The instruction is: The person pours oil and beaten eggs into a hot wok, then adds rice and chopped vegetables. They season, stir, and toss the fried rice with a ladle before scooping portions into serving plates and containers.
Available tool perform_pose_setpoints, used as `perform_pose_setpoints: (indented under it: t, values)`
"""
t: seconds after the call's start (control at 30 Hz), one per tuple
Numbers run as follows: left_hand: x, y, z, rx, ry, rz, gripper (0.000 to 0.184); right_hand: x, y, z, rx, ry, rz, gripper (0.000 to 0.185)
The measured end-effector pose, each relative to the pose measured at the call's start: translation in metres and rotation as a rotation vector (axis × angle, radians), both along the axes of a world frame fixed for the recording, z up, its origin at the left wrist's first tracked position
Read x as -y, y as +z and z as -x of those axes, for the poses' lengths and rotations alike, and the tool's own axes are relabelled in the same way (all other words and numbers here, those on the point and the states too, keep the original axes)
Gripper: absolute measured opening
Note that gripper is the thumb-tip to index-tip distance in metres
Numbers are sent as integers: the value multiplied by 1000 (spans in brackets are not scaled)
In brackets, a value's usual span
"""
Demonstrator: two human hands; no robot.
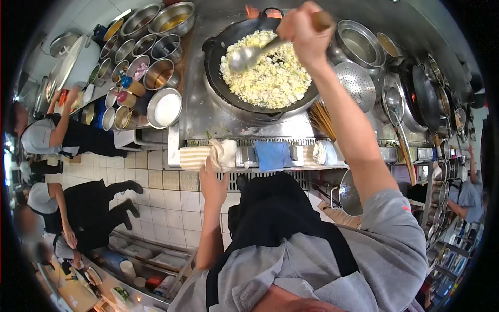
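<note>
The steel cooking surface (202, 117) carries a broad black wok (219, 44), set towards its far edge. A heap of pale, chopped food (273, 86) lies in it, spread nearly up to the right wall. Right of the wok sits a perforated strainer (355, 83). The ladle (244, 59) has its bowl over the heap's left side, blurred; the right hand (306, 36) is closed round its handle. At the surface's front edge, the left hand (213, 183) has its fingers against a cream cloth (223, 154); whether they grip, I can't tell. The food is already cut and in the wok; I'd judge stirring under way, with dishing out left.
</note>
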State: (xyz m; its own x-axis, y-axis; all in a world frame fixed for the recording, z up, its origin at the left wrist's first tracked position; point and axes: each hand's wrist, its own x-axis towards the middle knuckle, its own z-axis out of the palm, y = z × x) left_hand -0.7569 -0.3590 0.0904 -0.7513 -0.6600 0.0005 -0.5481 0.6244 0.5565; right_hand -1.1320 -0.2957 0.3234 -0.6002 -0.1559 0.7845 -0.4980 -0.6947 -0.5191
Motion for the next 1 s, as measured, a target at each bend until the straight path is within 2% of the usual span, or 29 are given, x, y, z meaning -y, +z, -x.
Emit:
perform_pose_setpoints:
  t: [0.07,0.1,0.13,0.2,0.27,0.33,0.4,0.43,0.47,0.53,0.6,0.67,0.7,0.73,0.77,0.8,0.83,0.9,0.93,1.0]
  values:
    - [-10,5,-21,-17,9,-87,74,5,20,9,107,-14,-290,25]
    - [-16,5,-32,-22,16,-87,73,9,46,12,123,-263,-495,26]
    - [-21,4,-46,-21,15,-86,71,17,58,19,202,-293,-444,27]
    - [-26,-5,-57,10,61,-110,68,18,63,27,249,-199,-253,25]
    - [-35,-17,-77,119,144,-167,66,36,5,45,246,-46,-98,24]
    - [-39,-28,-88,139,136,-184,65,36,-2,31,64,-115,-162,24]
    - [-40,-36,-96,131,150,-220,63,35,42,22,160,-128,-472,26]
    - [-44,-32,-105,107,181,-250,61,29,59,26,253,-6,-523,27]
    - [-43,-29,-106,67,211,-273,59,18,78,36,332,114,-563,27]
    - [-46,-28,-108,21,291,-316,54,-31,106,34,383,-2,-429,27]
    - [-48,-26,-111,28,360,-342,49,-72,98,13,259,-191,-341,26]
    - [-52,-36,-100,-50,313,-360,45,-47,50,3,344,-511,-168,23]
    - [-54,-40,-93,-86,279,-370,43,-34,2,42,112,-493,-57,21]
    - [-51,-35,-78,-92,165,-322,42,-17,-7,39,301,-383,-35,21]
    - [-46,-26,-61,-96,54,-274,41,-9,-25,70,95,-549,-144,25]
    - [-45,-18,-48,-97,-51,-230,39,4,-15,70,225,-259,-40,28]
    - [-44,-14,-37,-133,-75,-215,38,2,11,55,380,-164,-74,30]
    - [-40,-7,-22,-204,-116,-183,36,-20,47,36,396,-83,-91,29]
    - [-42,0,-19,-201,-59,-247,36,-29,61,25,402,-34,-101,29]
    - [-49,13,-14,-187,54,-370,34,-69,81,-28,369,-100,-159,29]
